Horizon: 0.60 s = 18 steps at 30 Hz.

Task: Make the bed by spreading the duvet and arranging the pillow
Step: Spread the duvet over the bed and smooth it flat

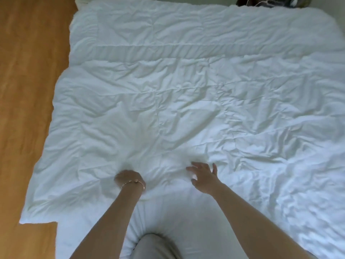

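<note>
Wood floor (28, 90) beside bed | duvet (186, 81) spread ahead of both hands, near edge wrinkled | left hand (128, 179) bunched in duvet, grasp uncertain | right hand (203, 174) splayed, released | pillow unseen

Orange-brown wood-look floor (28, 94) fills the 9 o'clock side, from the top edge down to about 7 o'clock. Dark, unclear clutter with thin pale cords (261, 1) at 12–1 o'clock along the top edge. Soft, even daylight, brightest around 4 o'clock. No walls or windows in view.
</note>
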### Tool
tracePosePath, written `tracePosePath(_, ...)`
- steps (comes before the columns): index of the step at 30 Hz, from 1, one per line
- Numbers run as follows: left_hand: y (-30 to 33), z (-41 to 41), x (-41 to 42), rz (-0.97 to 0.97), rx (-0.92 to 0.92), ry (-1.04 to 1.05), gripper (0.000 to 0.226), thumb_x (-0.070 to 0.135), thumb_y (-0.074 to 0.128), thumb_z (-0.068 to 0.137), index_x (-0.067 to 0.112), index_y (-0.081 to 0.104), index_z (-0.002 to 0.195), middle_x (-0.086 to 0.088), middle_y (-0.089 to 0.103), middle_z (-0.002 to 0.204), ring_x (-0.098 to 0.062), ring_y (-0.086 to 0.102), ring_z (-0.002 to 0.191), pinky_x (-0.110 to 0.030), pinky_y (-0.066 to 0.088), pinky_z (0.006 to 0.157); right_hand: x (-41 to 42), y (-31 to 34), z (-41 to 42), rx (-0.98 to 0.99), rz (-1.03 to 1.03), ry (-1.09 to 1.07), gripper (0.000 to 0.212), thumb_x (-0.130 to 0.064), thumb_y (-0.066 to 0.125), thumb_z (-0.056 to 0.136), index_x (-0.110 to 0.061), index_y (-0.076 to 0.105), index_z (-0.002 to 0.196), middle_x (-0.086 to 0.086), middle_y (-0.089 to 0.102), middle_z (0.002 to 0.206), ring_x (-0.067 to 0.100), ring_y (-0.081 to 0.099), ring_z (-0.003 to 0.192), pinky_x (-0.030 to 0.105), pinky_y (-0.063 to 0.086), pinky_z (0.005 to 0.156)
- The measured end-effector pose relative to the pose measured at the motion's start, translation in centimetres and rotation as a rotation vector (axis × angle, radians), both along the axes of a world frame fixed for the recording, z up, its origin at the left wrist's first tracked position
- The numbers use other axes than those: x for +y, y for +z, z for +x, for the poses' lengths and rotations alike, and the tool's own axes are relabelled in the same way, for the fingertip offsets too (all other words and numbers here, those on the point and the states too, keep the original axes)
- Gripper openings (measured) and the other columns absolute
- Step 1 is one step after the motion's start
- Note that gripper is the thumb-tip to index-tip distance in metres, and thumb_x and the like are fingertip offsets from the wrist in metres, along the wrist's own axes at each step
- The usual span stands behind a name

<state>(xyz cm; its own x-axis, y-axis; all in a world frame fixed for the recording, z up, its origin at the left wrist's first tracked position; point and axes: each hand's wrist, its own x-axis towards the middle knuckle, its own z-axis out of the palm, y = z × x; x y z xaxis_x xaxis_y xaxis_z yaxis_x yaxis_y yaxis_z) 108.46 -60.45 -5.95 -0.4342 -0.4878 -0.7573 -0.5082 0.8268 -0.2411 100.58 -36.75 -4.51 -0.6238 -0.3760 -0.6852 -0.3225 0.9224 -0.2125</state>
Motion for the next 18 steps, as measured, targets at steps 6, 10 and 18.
tracePosePath(6,-0.1,-6.8,24.9,0.111,0.257,-0.092,0.067,0.032,0.040,0.096,0.010,0.007,0.152,-0.015,0.013,0.157,-0.034,0.019,0.142,-0.040,0.026,0.111,20.3,-0.5,-7.9,0.157,0.136,0.047,0.061,-0.026,0.039,0.099,-0.038,0.014,0.153,-0.010,0.006,0.162,0.011,0.002,0.149,0.049,-0.010,0.117)
tracePosePath(10,-0.3,-8.8,37.4,0.384,0.268,-0.075,0.073,0.030,0.040,0.095,0.041,-0.008,0.150,0.002,-0.017,0.160,-0.030,-0.013,0.147,-0.043,0.021,0.116,33.2,-0.3,-12.9,0.077,0.206,0.068,0.072,-0.017,0.039,0.096,-0.041,0.001,0.153,-0.009,-0.005,0.163,0.012,-0.004,0.149,0.050,-0.004,0.118)
tracePosePath(18,4.1,-13.1,45.8,0.564,0.171,0.319,0.054,0.030,0.042,0.093,0.027,0.032,0.146,0.006,0.019,0.157,-0.020,0.046,0.128,-0.031,0.041,0.102,42.0,1.5,-19.0,0.113,0.265,0.309,0.065,-0.055,0.036,0.091,-0.042,0.015,0.151,-0.011,0.005,0.162,0.018,-0.005,0.150,0.060,-0.020,0.109)
